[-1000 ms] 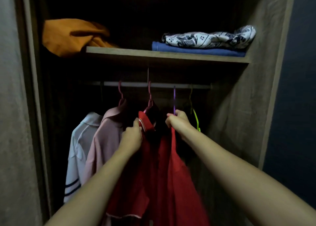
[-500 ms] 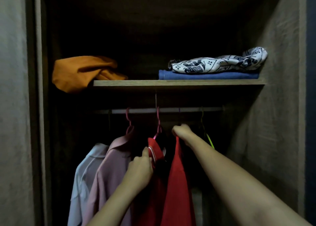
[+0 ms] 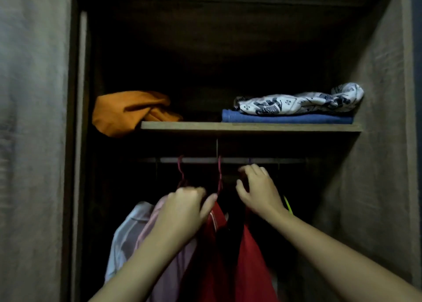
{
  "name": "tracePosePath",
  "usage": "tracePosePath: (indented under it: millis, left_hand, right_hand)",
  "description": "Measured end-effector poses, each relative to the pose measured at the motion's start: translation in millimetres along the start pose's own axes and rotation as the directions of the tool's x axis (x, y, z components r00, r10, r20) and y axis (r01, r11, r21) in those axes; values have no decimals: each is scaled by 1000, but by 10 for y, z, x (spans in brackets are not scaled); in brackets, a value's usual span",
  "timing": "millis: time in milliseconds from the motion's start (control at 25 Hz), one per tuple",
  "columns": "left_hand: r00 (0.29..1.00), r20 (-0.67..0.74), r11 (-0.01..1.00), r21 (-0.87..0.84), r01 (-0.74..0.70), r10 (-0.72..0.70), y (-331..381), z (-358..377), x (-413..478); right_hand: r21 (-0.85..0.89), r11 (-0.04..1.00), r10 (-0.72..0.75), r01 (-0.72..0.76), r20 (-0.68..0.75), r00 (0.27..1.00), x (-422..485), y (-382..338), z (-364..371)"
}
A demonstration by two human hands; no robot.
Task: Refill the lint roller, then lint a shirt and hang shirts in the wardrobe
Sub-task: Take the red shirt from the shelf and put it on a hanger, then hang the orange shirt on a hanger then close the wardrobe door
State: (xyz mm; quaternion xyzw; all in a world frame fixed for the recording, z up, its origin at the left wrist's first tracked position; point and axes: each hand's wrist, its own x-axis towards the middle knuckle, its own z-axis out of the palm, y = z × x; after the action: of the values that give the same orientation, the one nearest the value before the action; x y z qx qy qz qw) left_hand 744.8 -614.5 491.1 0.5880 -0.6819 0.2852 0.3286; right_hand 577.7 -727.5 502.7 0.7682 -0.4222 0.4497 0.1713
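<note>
Now: red cotton shirt (image 3: 228, 256) hangs on metal wardrobe rail (image 3: 262, 160). Left hand (image 3: 182, 210) pinches collar; right hand (image 3: 258, 189) open near hook. Advice: seat hook fully, level shoulders, space neighbours.

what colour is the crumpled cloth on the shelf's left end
Orange, seen clearly in the head view.

We see an orange cloth (image 3: 127, 112) at ten o'clock, a navy-on-white patterned cloth (image 3: 296, 101) at two, a red shirt (image 3: 228, 256) at six.
</note>
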Motion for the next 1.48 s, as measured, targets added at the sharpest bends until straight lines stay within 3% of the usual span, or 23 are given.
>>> tracePosePath:
  millis: [40, 80, 120, 160, 240, 320, 360, 440, 520, 600, 680, 760, 800, 920, 1000, 1040, 1160, 1240, 1320, 1400, 1480]
  left_hand:
    - [974, -208, 995, -36, -97, 88, -21, -273, 105]
    - [896, -406, 979, -19, -202, 177, -57, -513, 240]
    - [804, -541, 962, 37, -270, 246, -107, -714, 400]
    - [755, -592, 955, 100, -280, 283, -181, -893, 571]
    - [813, -531, 965, 224, -138, 240, -394, -1115, 930]
    - [946, -325, 927, 359, 107, 16, -727, -1189, 1216]
    - [972, -195, 897, 394, 202, -134, -880, -1212, 1291]
    - [933, 75, 886, 348, 306, -352, -1130, -1219, 1359]
    - [910, 258, 935, 230, 268, -324, -1212, -1182, 1319]
    - [959, 229, 966, 233, 112, -166, -1152, -1185, 1243]
    - [993, 115, 908, 418, -25, -25, -1053, -1257, 1199]
    - [993, -36, 808, 585, -69, 111, -976, -1363, 1240]
    - [989, -75, 811, 582, -62, 130, -949, -1394, 1294]
    - [996, 76, 969, 247, 21, -40, -945, -1355, 1494]
    - [957, 265, 993, 24, 118, -121, -1004, -1223, 1530]
    - [951, 289, 992, -36, 123, -108, -1029, -1157, 1502]
    - [991, 52, 990, -73, -118, 121, -1041, -1071, 1333]
    - [949, -104, 955, 14, -296, 296, -1017, -1081, 1206]
    - [911, -182, 929, 66, -363, 369, -960, -1134, 1058]
    - [890, -213, 914, 52, -402, 404, -872, -1232, 860]
    - [858, -200, 881, 80, -467, 473, -740, -1329, 638]
  right_hand:
    - [-42, 978, -206, 203, -106, 973, 3, -85, -142]
    - [-112, 923, -383, 368, -167, 908, 15, -184, -289]
    - [-200, 856, -512, 476, -199, 836, 62, -269, -408]
    - [-275, 814, -570, 511, -211, 794, 152, -360, -511]
    - [-380, 806, -552, 454, -203, 809, 409, -488, -660]
    - [-457, 807, -474, 374, -124, 872, 699, -499, -742]
    - [-482, 800, -431, 356, -49, 901, 807, -475, -769]
    - [-498, 789, -362, 359, 97, 927, 934, -399, -776]
    - [-467, 795, -358, 386, 153, 921, 978, -351, -756]
    - [-434, 793, -414, 428, 133, 901, 981, -323, -745]
    - [-412, 799, -421, 437, 135, 897, 975, -315, -756]
    - [-387, 811, -414, 439, 150, 898, 969, -322, -774]
    - [-378, 814, -413, 441, 156, 897, 962, -321, -782]
    - [-360, 817, -422, 450, 158, 893, 949, -321, -779]
    - [-351, 822, -419, 449, 160, 894, 962, -323, -780]
    - [-346, 825, -416, 447, 162, 895, 965, -321, -782]
    - [-324, 833, -420, 449, 157, 894, 957, -312, -777]
    - [-325, 837, -408, 440, 166, 898, 954, -316, -779]
    - [-255, 885, -352, 389, 179, 919, 965, -339, -815]
    - [-36, 951, -292, 306, 210, 933, 943, -435, -935]
    - [234, 924, -338, 302, 128, 933, 810, -562, -1073]
